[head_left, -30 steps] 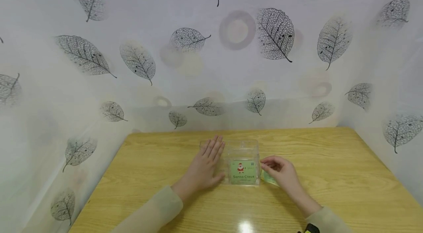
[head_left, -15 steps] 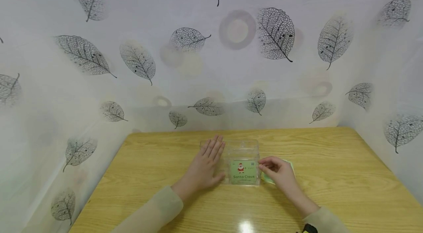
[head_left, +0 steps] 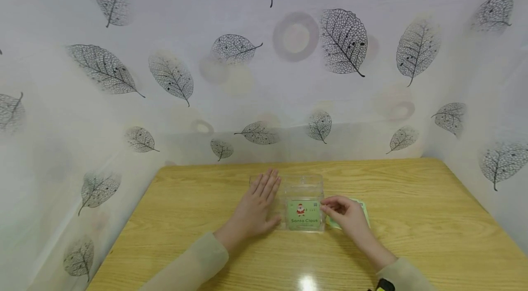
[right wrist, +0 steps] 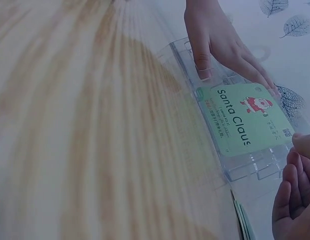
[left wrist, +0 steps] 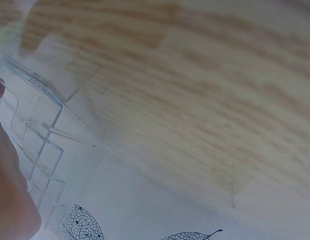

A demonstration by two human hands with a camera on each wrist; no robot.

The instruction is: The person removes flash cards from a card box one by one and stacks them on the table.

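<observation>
A green card (head_left: 304,222) printed "Santa Claus", with a small Santa figure, lies over the right part of a clear plastic box (head_left: 303,180). At the card's upper right corner, the thumb and index finger of my right hand (head_left: 350,218) pinch its edge. In the right wrist view the card (right wrist: 245,122) faces up over clear compartments, its corner at the thumb. My left hand (head_left: 255,206) rests flat on the box's left part with straight fingers. Part of that hand (left wrist: 12,185) shows beside the box's clear dividers (left wrist: 50,132) in the left wrist view.
Green cards (head_left: 365,211) lie on the wooden table (head_left: 198,217) just right of the box, partly under my right hand. Behind the table hangs a pale leaf-patterned sheet (head_left: 255,94). A dark watch (head_left: 384,285) sits at the right wrist.
My right hand has moved slightly left to the Santa Claus card's edge, uncovering more of the cards on the table. The left hand and the box have stayed put.
</observation>
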